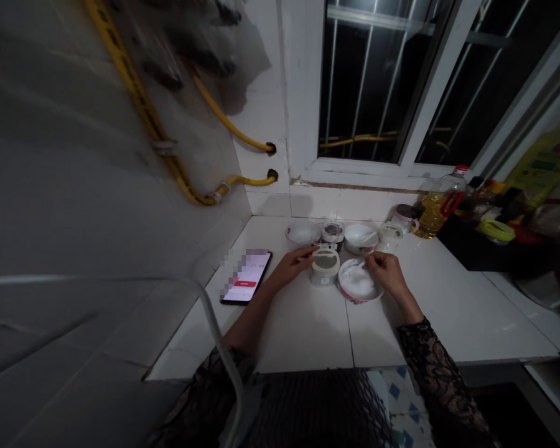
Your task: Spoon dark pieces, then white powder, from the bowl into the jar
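I see the white tiled counter carrying everything. The lit black phone lies well left of the small round white-lidded jar. The shallow red-rimmed bowl of white powder sits just right of it. The left hand touches the jar's left rim, and I cannot tell its grasp. The right hand, right of the jar, pinches a thin white utensil over the bowl.

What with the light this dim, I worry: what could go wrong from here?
The bowl of white powder lies just by the right hand; a careless nudge might spill it over the counter. The small jar that the left hand touches stands close beside that bowl, so shifting one might jog the other. The lit phone lies nearby on the left; spilled powder might reach it.
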